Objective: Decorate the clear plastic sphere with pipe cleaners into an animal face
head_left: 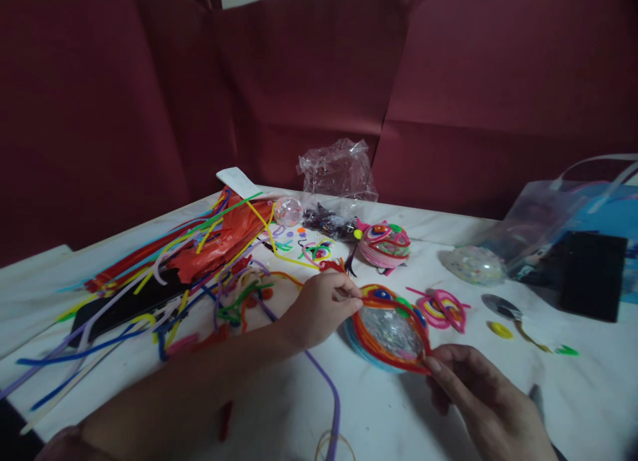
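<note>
A round ornament (391,331) wrapped in coloured fuzzy strips lies on the white table, with a clear glittery middle, an orange-red loop around it and light blue strips along its lower side. My left hand (323,308) pinches the orange-red loop at the ornament's upper left edge. At the lower right edge, my right hand (478,394) pinches the loop's other end between thumb and fingers. Just right of the ornament lies a pink and yellow coiled piece (442,309). Behind it sits a pink wrapped ball (385,245).
Loose pipe cleaners (194,295) and red plastic wrapping (219,238) cover the left side. Crumpled clear plastic (339,172) and a clear ball (288,211) stand at the back. Rightward are a clear dome (473,265), a black phone-like object (593,276) and a transparent bag (543,212).
</note>
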Demonstrator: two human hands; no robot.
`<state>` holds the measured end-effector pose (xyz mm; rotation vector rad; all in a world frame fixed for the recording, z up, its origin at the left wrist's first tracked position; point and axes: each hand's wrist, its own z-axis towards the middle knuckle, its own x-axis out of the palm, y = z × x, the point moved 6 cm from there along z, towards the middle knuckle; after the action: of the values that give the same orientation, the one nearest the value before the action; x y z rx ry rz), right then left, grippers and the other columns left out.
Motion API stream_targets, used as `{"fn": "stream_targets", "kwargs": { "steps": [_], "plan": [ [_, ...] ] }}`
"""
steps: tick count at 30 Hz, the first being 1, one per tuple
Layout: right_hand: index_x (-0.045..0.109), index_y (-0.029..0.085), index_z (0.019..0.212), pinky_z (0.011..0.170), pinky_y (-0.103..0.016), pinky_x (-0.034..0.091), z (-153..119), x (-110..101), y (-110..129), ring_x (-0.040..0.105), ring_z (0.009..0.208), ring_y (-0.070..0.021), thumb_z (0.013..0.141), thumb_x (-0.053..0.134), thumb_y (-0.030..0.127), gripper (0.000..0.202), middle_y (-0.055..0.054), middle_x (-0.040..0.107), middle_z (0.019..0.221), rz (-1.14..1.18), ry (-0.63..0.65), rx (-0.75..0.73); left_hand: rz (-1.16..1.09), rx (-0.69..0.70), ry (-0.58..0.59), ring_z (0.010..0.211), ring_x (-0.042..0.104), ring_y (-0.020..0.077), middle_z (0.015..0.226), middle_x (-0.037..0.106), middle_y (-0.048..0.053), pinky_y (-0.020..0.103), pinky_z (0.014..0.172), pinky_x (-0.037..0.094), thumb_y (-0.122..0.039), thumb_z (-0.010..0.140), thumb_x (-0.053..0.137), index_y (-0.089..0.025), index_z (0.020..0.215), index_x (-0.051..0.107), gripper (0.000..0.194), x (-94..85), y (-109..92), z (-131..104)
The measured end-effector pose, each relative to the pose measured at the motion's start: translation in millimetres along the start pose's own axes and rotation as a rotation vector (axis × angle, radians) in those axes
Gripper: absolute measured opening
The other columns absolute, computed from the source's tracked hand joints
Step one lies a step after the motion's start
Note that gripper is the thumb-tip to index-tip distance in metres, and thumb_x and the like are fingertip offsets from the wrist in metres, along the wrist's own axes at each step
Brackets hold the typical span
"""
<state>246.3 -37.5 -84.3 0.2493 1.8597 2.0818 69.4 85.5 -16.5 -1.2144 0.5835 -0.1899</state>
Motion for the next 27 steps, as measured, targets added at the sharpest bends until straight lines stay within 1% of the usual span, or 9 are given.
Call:
{"fn": "stream_targets", "kwargs": {
  "steps": [3, 7, 9, 13, 17, 19, 23, 27],
  "plan": [
    [0.053, 0.018, 0.089, 0.044, -0.021, 0.044, 0.3, 1.3, 1.8, 0.052, 0.049, -0.0168, 0.078, 0.072, 0.053, 0.041, -0.001, 0.057, 0.059, 0.036, -0.011, 0.001, -0.024, 0.006, 0.017, 0.086, 0.06, 0.0174, 0.096, 0.066, 0.009, 0.027, 0.075, 0.045, -0.019, 0.069, 0.059, -0.013, 0.075, 0.063, 0.009, 1.1, 0.9, 0.9],
    [0.046, 0.018, 0.109, 0.046, -0.022, 0.044, 0.2, 0.7, 4.9, 0.051, 0.048, -0.0168, 0.076, 0.075, 0.048, 0.054, 0.002, 0.057, 0.058, 0.045, -0.018, 0.005, -0.054, -0.008, 0.05, 0.082, 0.063, 0.0177, 0.092, 0.068, 0.01, 0.028, 0.075, 0.047, -0.02, 0.07, 0.059, -0.012, 0.076, 0.062, 0.011, 4.7, 4.8, 0.6],
    [0.044, 0.017, 0.114, 0.046, -0.022, 0.044, 0.8, 0.7, 4.2, 0.051, 0.047, -0.017, 0.075, 0.076, 0.048, 0.059, 0.002, 0.056, 0.056, 0.048, -0.011, 0.02, -0.056, -0.017, 0.054, 0.08, 0.063, 0.0178, 0.089, 0.068, 0.01, 0.028, 0.073, 0.048, -0.02, 0.069, 0.06, -0.012, 0.079, 0.062, 0.013, 5.4, 6.4, 0.2],
    [0.046, 0.016, 0.111, 0.045, -0.023, 0.044, 1.5, 1.8, 2.7, 0.05, 0.046, -0.0169, 0.073, 0.076, 0.051, 0.06, 0.003, 0.055, 0.054, 0.068, -0.009, 0.052, -0.065, -0.01, 0.065, 0.079, 0.063, 0.0176, 0.089, 0.069, 0.009, 0.029, 0.074, 0.048, -0.024, 0.073, 0.058, -0.012, 0.084, 0.062, 0.017, 4.7, 6.5, 0.2],
    [0.047, 0.017, 0.108, 0.045, -0.023, 0.043, 1.0, 2.9, 3.4, 0.05, 0.046, -0.0167, 0.072, 0.076, 0.055, 0.06, 0.003, 0.054, 0.055, 0.098, -0.046, 0.082, -0.078, 0.004, 0.089, 0.082, 0.063, 0.018, 0.088, 0.069, 0.009, 0.029, 0.076, 0.047, -0.027, 0.077, 0.054, -0.012, 0.082, 0.062, 0.017, 4.0, 4.7, 0.8],
    [0.046, 0.017, 0.108, 0.044, -0.024, 0.043, 1.2, 3.1, 3.0, 0.05, 0.045, -0.0173, 0.07, 0.077, 0.057, 0.062, 0.003, 0.054, 0.054, 0.108, -0.055, 0.094, -0.083, 0.004, 0.095, 0.084, 0.063, 0.0185, 0.088, 0.07, 0.009, 0.029, 0.077, 0.047, -0.028, 0.078, 0.054, -0.012, 0.082, 0.062, 0.019, 3.9, 4.3, 1.0],
    [0.046, 0.017, 0.109, 0.043, -0.024, 0.043, 1.1, 3.0, 1.5, 0.05, 0.043, -0.0181, 0.065, 0.08, 0.054, 0.067, 0.002, 0.055, 0.054, 0.113, -0.052, 0.113, -0.089, -0.002, 0.099, 0.084, 0.064, 0.0187, 0.09, 0.07, 0.009, 0.028, 0.076, 0.047, -0.03, 0.078, 0.054, -0.012, 0.079, 0.061, 0.02, 4.4, 4.6, 0.6],
    [0.047, 0.018, 0.109, 0.045, -0.021, 0.042, -2.3, 3.1, 4.9, 0.049, 0.044, -0.0155, 0.068, 0.078, 0.054, 0.062, 0.004, 0.055, 0.056, 0.123, -0.085, 0.105, -0.091, 0.002, 0.1, 0.089, 0.063, 0.0198, 0.096, 0.07, 0.01, 0.028, 0.077, 0.047, -0.03, 0.077, 0.054, -0.012, 0.073, 0.06, 0.019, 4.5, 3.4, -0.3]
  ]
}}
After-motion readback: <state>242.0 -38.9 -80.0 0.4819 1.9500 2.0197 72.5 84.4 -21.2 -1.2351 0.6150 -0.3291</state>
